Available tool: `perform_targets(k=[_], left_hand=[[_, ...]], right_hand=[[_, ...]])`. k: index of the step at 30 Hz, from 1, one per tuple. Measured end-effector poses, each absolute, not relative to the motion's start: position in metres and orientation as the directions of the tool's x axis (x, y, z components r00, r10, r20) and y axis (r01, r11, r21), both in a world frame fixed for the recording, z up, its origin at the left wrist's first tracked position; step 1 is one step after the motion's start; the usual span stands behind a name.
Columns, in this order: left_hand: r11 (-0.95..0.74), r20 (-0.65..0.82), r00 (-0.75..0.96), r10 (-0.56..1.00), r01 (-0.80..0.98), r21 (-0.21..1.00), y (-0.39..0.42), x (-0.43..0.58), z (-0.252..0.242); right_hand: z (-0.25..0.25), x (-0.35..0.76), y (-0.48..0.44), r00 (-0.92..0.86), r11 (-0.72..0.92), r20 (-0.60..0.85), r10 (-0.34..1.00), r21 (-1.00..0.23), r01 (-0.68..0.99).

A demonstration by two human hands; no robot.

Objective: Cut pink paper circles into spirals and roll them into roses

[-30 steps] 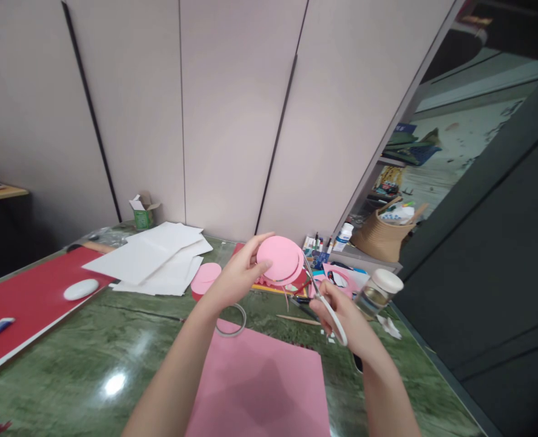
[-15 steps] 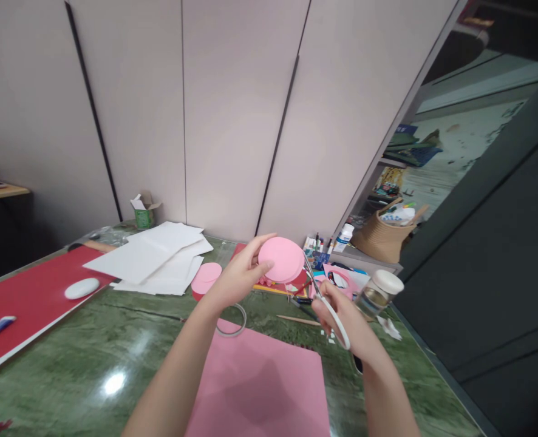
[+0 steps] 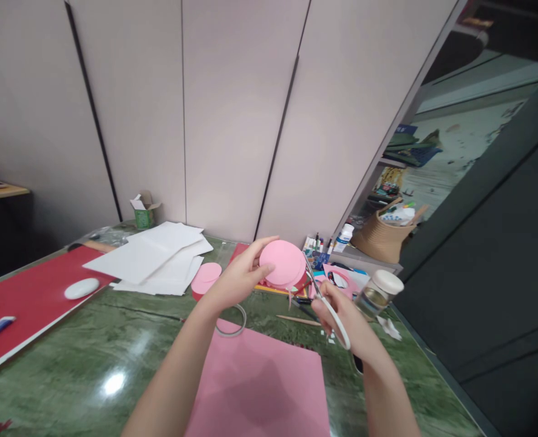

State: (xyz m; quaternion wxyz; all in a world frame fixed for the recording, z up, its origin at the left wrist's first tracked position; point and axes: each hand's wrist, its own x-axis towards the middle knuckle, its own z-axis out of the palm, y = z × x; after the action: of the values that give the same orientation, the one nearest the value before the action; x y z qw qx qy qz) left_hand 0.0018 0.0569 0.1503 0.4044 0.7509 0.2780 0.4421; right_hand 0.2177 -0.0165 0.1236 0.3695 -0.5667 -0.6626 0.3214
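Note:
Between the thumb and fingers of my left hand (image 3: 246,270) is a round pink paper disc (image 3: 282,262), held up above the table. A pair of scissors (image 3: 339,321) with white handles is in my right hand (image 3: 342,312), its blades against the disc's right edge. A thin pink strip (image 3: 290,297) hangs below the disc. Under my forearms lies a large pink paper sheet (image 3: 260,382). On its upper left corner rests a grey ring (image 3: 232,321). More pink circles (image 3: 206,278) lie left of my left hand.
White sheets (image 3: 160,255) are piled at the left, near a red board (image 3: 36,297) with a white mouse (image 3: 82,288) on it. At the right stand a lidded jar (image 3: 378,291) and a white bottle (image 3: 343,238). A wooden stick (image 3: 297,320) lies near my right hand.
The disc has turned and dropped slightly in my left hand, and the thin strip hangs longer below it. My right hand with the scissors has hardly moved.

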Motion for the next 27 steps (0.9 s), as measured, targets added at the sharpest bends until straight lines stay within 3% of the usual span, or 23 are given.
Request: perform_targets(k=[27], left_hand=[[-0.492,0.437,0.447,0.781,0.009,0.870,0.0575,-0.0005,0.1517]], right_hand=[[0.1182,0.2220,-0.0150,-0.071,0.132,0.111,0.991,-0.855,0.502]])
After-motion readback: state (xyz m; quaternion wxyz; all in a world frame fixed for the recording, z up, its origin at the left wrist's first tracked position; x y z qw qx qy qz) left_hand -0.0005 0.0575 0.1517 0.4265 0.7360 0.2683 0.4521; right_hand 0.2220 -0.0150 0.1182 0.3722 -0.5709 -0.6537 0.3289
